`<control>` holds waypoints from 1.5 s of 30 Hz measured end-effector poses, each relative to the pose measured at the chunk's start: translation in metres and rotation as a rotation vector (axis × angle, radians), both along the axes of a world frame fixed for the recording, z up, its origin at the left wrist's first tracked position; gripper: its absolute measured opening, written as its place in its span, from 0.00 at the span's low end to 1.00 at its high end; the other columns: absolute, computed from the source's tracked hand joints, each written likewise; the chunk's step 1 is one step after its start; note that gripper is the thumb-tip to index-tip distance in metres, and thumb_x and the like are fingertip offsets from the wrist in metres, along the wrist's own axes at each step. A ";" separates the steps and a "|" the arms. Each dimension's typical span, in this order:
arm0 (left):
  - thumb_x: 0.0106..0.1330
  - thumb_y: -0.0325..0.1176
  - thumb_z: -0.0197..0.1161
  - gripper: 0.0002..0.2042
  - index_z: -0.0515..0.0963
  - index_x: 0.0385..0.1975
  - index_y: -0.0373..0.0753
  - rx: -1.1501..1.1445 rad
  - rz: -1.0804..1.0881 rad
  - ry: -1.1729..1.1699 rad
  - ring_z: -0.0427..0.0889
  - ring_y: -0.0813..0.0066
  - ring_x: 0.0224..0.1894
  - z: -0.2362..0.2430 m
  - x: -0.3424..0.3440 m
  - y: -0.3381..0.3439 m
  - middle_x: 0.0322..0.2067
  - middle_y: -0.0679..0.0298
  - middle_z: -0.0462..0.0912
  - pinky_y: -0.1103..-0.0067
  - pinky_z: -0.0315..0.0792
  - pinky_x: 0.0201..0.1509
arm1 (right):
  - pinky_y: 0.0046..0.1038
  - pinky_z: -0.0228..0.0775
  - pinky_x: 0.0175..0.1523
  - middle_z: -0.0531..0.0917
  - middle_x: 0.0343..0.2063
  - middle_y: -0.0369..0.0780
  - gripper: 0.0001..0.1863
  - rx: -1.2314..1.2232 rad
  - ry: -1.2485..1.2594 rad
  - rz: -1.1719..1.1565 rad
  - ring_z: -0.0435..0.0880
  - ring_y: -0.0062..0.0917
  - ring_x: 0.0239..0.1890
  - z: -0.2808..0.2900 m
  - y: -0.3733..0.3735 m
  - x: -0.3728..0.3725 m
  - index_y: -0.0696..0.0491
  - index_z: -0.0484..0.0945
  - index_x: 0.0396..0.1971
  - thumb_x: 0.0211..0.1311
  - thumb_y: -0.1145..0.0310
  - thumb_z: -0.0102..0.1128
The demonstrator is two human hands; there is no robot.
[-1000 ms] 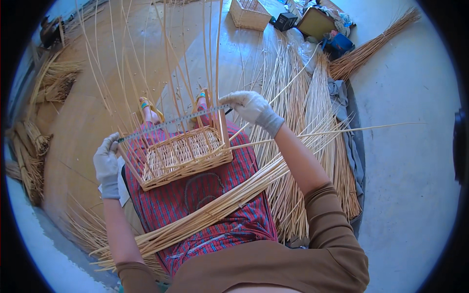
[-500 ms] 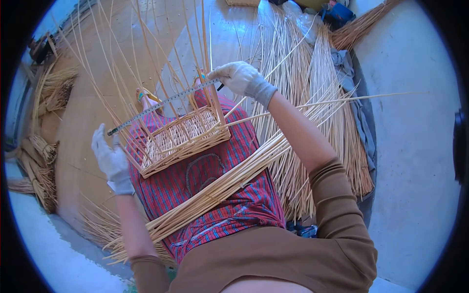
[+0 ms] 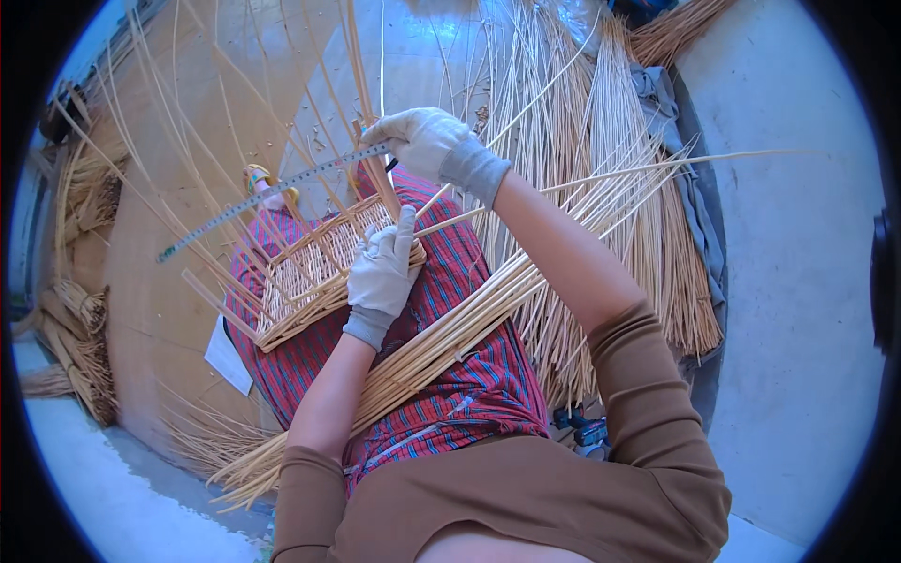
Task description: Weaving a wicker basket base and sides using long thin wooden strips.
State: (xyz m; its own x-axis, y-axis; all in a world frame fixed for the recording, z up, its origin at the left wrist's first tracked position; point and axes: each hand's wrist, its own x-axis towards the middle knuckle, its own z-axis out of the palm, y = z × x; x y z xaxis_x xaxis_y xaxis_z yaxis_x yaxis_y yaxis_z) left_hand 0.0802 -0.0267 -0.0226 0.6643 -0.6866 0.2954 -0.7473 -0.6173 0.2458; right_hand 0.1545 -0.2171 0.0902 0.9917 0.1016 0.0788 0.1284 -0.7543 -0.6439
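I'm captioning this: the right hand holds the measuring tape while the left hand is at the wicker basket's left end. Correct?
Not quite: the head view shows the left hand at the right end of the wicker basket. The right hand does hold the measuring tape.

The gloved right hand (image 3: 420, 143) holds one end of a measuring tape (image 3: 272, 191), which stretches left above a woven basket (image 3: 305, 317). The left hand (image 3: 383, 270), also gloved, is at the basket's near right corner. Striped cloth (image 3: 452, 258) covers the lap, crossed nearer by a cane bundle (image 3: 469, 335). Loose canes (image 3: 631, 291) spread across the right.
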 end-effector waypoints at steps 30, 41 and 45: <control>0.48 0.40 0.76 0.49 0.56 0.72 0.43 -0.142 0.065 0.020 0.80 0.59 0.51 0.022 0.009 0.004 0.49 0.60 0.80 0.67 0.73 0.57 | 0.39 0.72 0.46 0.85 0.30 0.41 0.29 -0.526 0.050 -0.115 0.83 0.36 0.41 -0.091 -0.122 -0.067 0.45 0.86 0.35 0.59 0.33 0.53; 0.54 0.42 0.72 0.44 0.58 0.72 0.42 -0.135 0.177 0.050 0.80 0.62 0.46 0.024 0.005 0.008 0.43 0.60 0.81 0.68 0.71 0.56 | 0.31 0.70 0.37 0.74 0.15 0.31 0.14 -1.022 -0.605 0.462 0.80 0.26 0.24 0.061 -0.046 -0.113 0.45 0.74 0.16 0.57 0.56 0.61; 0.70 0.40 0.55 0.30 0.59 0.71 0.40 -0.160 0.143 -0.060 0.80 0.67 0.50 -0.032 0.011 -0.006 0.46 0.63 0.81 0.66 0.71 0.57 | 0.35 0.72 0.41 0.82 0.29 0.29 0.06 -0.325 0.005 1.059 0.80 0.24 0.32 0.014 0.072 -0.057 0.45 0.78 0.34 0.58 0.63 0.59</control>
State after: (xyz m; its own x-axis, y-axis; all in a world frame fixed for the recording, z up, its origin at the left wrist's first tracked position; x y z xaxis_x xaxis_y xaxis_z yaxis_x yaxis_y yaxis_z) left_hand 0.0917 -0.0332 -0.0542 0.7294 -0.5280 0.4348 -0.6713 -0.6747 0.3068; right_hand 0.0977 -0.1452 0.1039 0.3918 0.9135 -0.1093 0.8062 -0.3981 -0.4376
